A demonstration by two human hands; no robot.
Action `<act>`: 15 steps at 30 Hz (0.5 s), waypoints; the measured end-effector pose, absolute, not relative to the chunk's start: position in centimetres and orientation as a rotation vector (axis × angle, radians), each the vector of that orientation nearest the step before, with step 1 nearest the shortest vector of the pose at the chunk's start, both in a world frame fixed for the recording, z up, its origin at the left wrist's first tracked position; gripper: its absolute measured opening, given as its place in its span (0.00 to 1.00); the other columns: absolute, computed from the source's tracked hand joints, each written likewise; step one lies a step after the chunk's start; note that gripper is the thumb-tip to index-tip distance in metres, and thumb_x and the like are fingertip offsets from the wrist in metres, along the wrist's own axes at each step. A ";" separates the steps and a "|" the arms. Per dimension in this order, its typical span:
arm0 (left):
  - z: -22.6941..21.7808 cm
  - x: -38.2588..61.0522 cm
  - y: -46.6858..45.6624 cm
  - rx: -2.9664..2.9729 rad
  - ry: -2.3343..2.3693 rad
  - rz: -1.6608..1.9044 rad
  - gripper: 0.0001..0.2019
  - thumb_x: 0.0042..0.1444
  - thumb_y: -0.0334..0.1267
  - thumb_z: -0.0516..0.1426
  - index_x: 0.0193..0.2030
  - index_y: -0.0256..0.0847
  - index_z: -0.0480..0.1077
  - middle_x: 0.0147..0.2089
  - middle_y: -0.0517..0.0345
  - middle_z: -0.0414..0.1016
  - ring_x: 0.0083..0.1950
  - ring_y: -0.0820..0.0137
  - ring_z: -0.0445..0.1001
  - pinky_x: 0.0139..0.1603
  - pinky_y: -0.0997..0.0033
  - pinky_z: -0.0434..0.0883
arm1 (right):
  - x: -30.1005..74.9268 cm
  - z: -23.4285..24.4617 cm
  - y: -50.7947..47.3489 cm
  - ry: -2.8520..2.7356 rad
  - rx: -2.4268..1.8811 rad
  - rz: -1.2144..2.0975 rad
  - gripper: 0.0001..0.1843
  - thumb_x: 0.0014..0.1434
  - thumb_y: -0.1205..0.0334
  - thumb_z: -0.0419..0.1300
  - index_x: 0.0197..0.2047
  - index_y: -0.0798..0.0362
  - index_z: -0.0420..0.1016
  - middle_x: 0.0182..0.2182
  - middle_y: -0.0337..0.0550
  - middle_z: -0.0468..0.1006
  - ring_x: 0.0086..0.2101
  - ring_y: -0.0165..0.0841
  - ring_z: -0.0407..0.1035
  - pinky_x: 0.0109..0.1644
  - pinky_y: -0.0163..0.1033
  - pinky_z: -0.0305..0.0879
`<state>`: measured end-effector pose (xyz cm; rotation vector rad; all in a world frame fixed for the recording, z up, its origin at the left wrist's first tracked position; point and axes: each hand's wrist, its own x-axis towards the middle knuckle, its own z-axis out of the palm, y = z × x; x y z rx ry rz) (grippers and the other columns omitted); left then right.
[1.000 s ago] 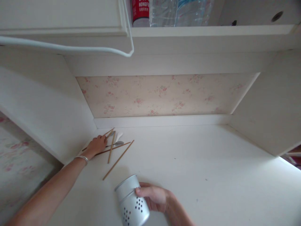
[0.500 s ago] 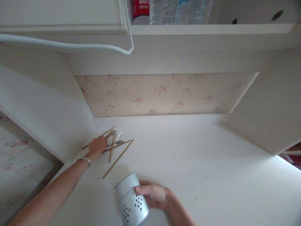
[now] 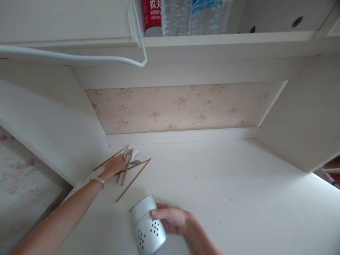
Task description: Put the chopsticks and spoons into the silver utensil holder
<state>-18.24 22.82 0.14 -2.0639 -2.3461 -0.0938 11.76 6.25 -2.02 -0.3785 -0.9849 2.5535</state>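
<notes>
My right hand (image 3: 174, 219) grips a silver metal utensil holder (image 3: 150, 226) with clusters of small holes, thumb on its side. The holder tilts with its rim toward the upper left; its inside is hidden. At the far left of the white surface, my left hand (image 3: 116, 164), with a bracelet at the wrist, reaches into a loose group of utensils. Its fingers are pinched together by a metal utensil (image 3: 128, 152), and what they hold is hidden. Around it lie several wooden chopsticks (image 3: 134, 180), a metal spoon (image 3: 136, 162) and a white spoon (image 3: 134, 154).
Above the white work surface (image 3: 212, 184), a shelf (image 3: 225, 39) holds a red-labelled bottle (image 3: 152, 17) and clear plastic bottles (image 3: 177, 17). A white cable (image 3: 79, 57) runs below the cabinet door. White side panels (image 3: 300, 117) stand left and right.
My left hand has shifted slightly right among the utensils, and a chopstick beside it lies at a different angle. My right hand and the holder stay almost still. The view has tilted up a little.
</notes>
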 end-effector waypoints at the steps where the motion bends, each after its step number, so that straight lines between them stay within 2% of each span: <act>1: 0.2 -17.8 22.3 -2.067 -2.324 -0.106 0.20 0.62 0.43 0.41 0.45 0.36 0.70 0.44 0.43 0.77 0.47 0.58 0.74 0.45 0.63 0.67 | 11.8 -2.0 6.3 -0.989 -0.377 2.554 0.34 0.47 0.50 0.69 0.53 0.60 0.70 0.48 0.55 0.75 0.50 0.42 0.68 0.60 0.49 0.53; 5: -0.2 -15.1 19.1 -2.274 -2.046 -0.216 0.19 0.61 0.48 0.45 0.51 0.42 0.69 0.54 0.49 0.72 0.57 0.59 0.67 0.57 0.62 0.61 | 11.7 -2.0 6.4 -0.979 -0.390 2.563 0.34 0.46 0.50 0.70 0.52 0.60 0.71 0.47 0.55 0.76 0.50 0.42 0.68 0.59 0.50 0.54; 8: -1.1 -13.6 16.7 -2.474 -1.832 -0.261 0.21 0.59 0.52 0.49 0.56 0.51 0.67 0.62 0.54 0.64 0.63 0.55 0.58 0.63 0.50 0.53 | 11.7 -2.0 6.3 -0.972 -0.400 2.563 0.33 0.46 0.51 0.70 0.51 0.60 0.71 0.47 0.55 0.76 0.50 0.42 0.69 0.59 0.49 0.54; 11: -1.9 -13.5 16.2 -2.515 -1.908 -0.195 0.21 0.60 0.53 0.47 0.58 0.58 0.65 0.67 0.57 0.57 0.67 0.51 0.50 0.62 0.37 0.46 | 11.6 -2.0 6.2 -0.959 -0.379 2.552 0.31 0.48 0.52 0.69 0.51 0.61 0.71 0.47 0.55 0.76 0.49 0.41 0.69 0.59 0.49 0.54; 15: -2.4 -15.0 17.8 -2.466 -2.022 -0.177 0.21 0.63 0.50 0.43 0.60 0.60 0.63 0.69 0.58 0.53 0.69 0.50 0.46 0.60 0.31 0.45 | 11.5 -1.9 6.0 -0.966 -0.374 2.547 0.32 0.47 0.51 0.69 0.51 0.61 0.71 0.46 0.55 0.76 0.50 0.41 0.68 0.60 0.50 0.53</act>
